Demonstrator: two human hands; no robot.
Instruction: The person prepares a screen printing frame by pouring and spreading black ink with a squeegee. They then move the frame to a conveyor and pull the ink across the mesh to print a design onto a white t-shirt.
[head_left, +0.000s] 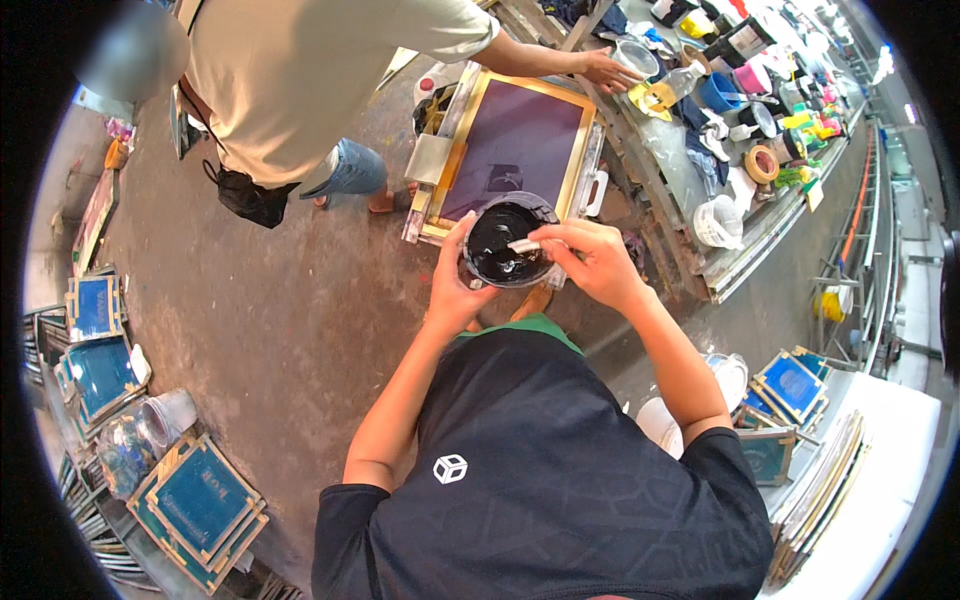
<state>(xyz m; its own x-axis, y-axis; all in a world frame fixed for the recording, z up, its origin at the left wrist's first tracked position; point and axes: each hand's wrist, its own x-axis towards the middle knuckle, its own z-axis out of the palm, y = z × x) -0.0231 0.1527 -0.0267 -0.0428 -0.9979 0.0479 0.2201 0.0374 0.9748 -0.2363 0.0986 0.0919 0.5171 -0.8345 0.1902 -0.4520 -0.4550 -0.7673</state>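
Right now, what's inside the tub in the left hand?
Glossy black, wet-looking material, with a pale stick in the right hand over it. The material hides the bottom of the tub and perhaps the stick's tip.

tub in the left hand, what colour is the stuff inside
The stuff is glossy black, shown best in the head view.

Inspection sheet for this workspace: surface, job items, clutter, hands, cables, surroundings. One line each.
Surface: worktable at right, mostly covered; grey top shows near its edge.
Job items: tub of black paste; white stick at its mouth, tip contact unclear; yellow-edged screen beyond.
Clutter: tape roll, blue tub, other containers crowd the worktable.
Hands: left hand grips the tub's side; right hand pinches the white stick.
Cables: orange line far right, possibly cable.
Surroundings: co-worker reaching toward the worktable; blue screens at left.
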